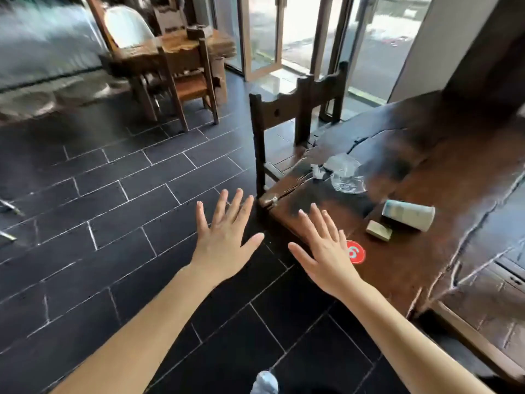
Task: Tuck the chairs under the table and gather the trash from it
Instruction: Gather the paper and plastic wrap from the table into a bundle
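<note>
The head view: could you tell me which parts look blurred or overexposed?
In the head view, motion blur smears the upper left around the far table; daylight blows out the glass doors; the left hand, right hand and tipped paper cup look sharp.

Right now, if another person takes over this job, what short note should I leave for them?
Left hand: open above the floor, empty.
Right hand: open over the near corner of the table, empty.
On the table: paper cup lying on its side, small packet beside it, crumpled clear plastic further along.
Dark chair stands at the table edge beyond the corner; how far it is tucked is unclear.
Done: no trash gathered.
Left: check chairs, collect trash.
</note>
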